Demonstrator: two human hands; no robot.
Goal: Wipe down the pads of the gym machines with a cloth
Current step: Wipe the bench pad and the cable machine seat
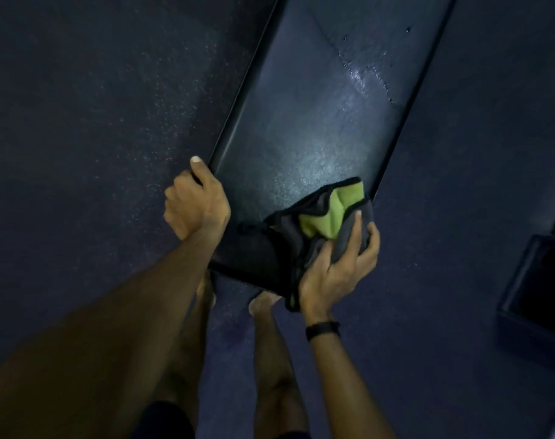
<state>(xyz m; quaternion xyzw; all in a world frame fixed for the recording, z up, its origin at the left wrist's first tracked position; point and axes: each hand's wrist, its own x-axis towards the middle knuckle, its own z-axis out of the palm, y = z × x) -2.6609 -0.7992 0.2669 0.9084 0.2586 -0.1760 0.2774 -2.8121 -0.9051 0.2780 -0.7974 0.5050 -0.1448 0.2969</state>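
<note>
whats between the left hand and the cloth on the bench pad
Only bare dark pad in the head view: the left hand grips its left edge, the right hand holds the cloth.

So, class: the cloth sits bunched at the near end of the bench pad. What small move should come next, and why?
Probably push the cloth forward along the pad. The right hand grips it at the near end, the left hand holds the pad's edge, and droplets glisten farther up.

Gym: long dark padded bench [317,122] over speckled rubber floor [95,122], dim light.
</note>
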